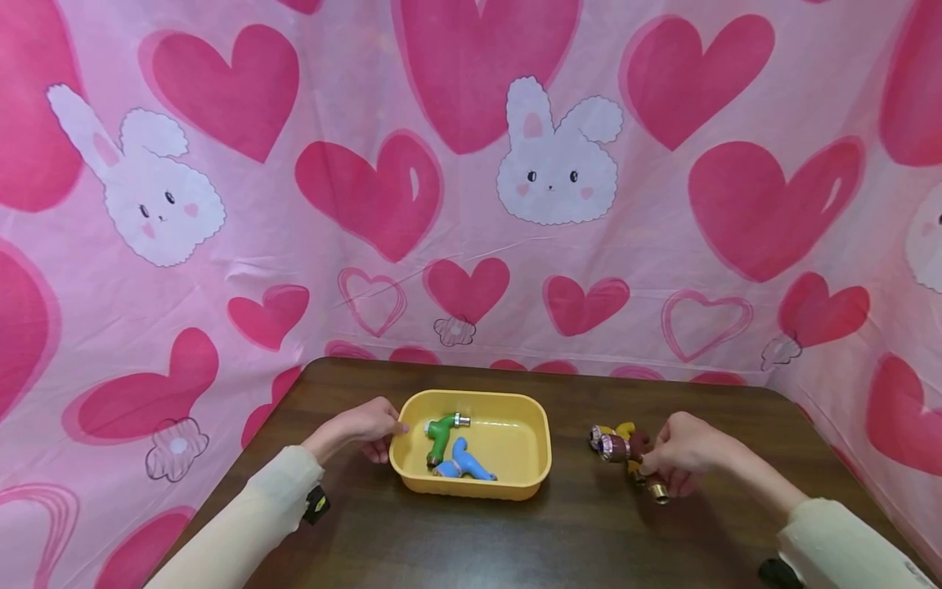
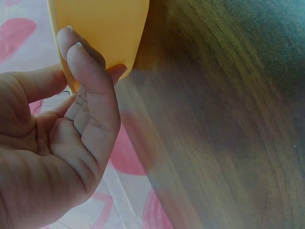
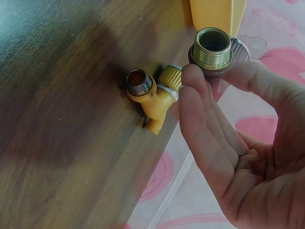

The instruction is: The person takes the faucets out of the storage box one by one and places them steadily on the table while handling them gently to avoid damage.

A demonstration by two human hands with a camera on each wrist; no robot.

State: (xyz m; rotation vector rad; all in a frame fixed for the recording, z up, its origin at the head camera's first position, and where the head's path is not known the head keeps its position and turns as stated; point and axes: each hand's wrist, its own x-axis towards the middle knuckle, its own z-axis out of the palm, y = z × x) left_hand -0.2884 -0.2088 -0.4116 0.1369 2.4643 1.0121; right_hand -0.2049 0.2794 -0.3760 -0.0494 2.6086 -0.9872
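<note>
A yellow tray stands mid-table, holding a green tap and a blue tap. My left hand grips the tray's left edge; in the left wrist view that hand has its thumb and fingers around the yellow wall. To the right of the tray, my right hand pinches a dark reddish-brown tap with a brass threaded end. A yellow tap lies on the table just beside the right hand, partly hidden behind the brown one in the head view.
The dark wooden table has its back edge against a pink curtain printed with hearts and rabbits. More curtain hangs at both sides.
</note>
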